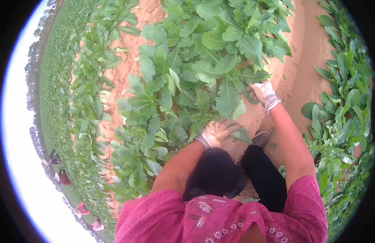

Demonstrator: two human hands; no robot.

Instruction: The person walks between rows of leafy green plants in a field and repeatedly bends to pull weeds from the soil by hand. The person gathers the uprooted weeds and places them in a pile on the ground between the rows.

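Observation:
Leafy green plants (202, 73) with lobed, toothed leaves grow in a dense row before me. My left hand (218, 132), in a pale, soiled glove, lies back-up at the row's near edge. Its fingers reach out slightly apart, next to low leaves (202, 117), and a single leaf (242, 135) shows just beyond the fingertips. On the row's right side, my right hand (262, 92) is gloved too, with bare-looking fingertips curled inward. A broad leaf (255, 75) meets the top of that hand; whether the fingers grip it is hidden.
Reddish bare soil (309, 60) forms a furrow on the right, with another plant row (348, 112) past it. My shoe (261, 139) stands on the soil. More rows (96, 76) run along the left. Several people, one in dark red (65, 178), are far off at left.

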